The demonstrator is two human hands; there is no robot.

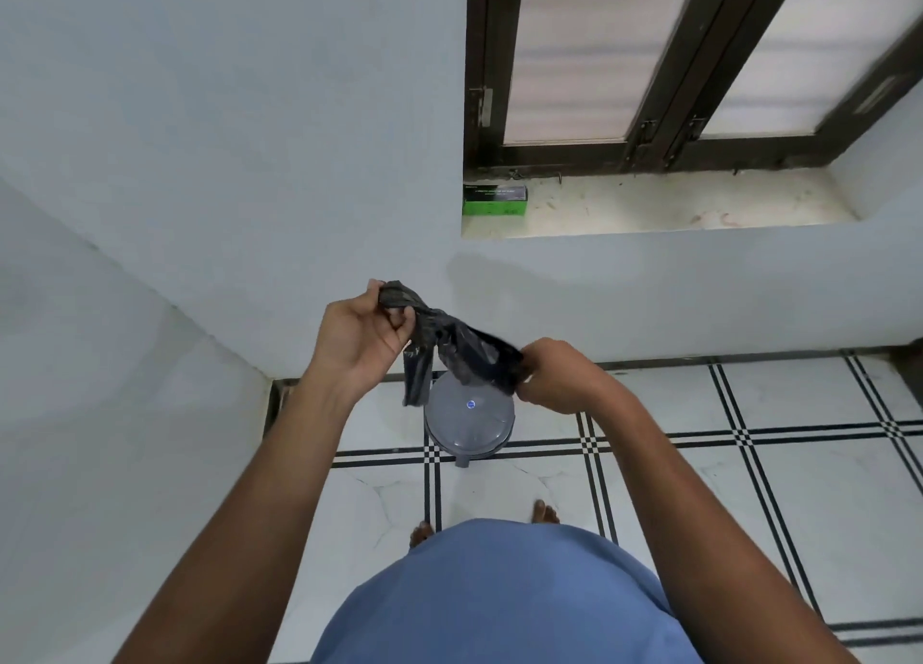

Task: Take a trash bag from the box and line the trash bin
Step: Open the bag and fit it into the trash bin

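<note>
A crumpled black trash bag (452, 343) stretches between both hands at chest height. My left hand (357, 336) pinches its upper left end. My right hand (557, 378) is closed on its right end. A loose flap of the bag hangs down in front of the bin. Directly below, on the floor, stands a round grey trash bin (469, 421) with its lid down and a small blue logo on top. The green and black bag box (494, 200) lies on the left end of the window sill.
A white wall corner closes in on the left and behind the bin. The stone window sill (674, 209) runs under a dark-framed window (649, 64). White floor tiles with black stripes (749, 463) extend to the right. My bare feet stand just short of the bin.
</note>
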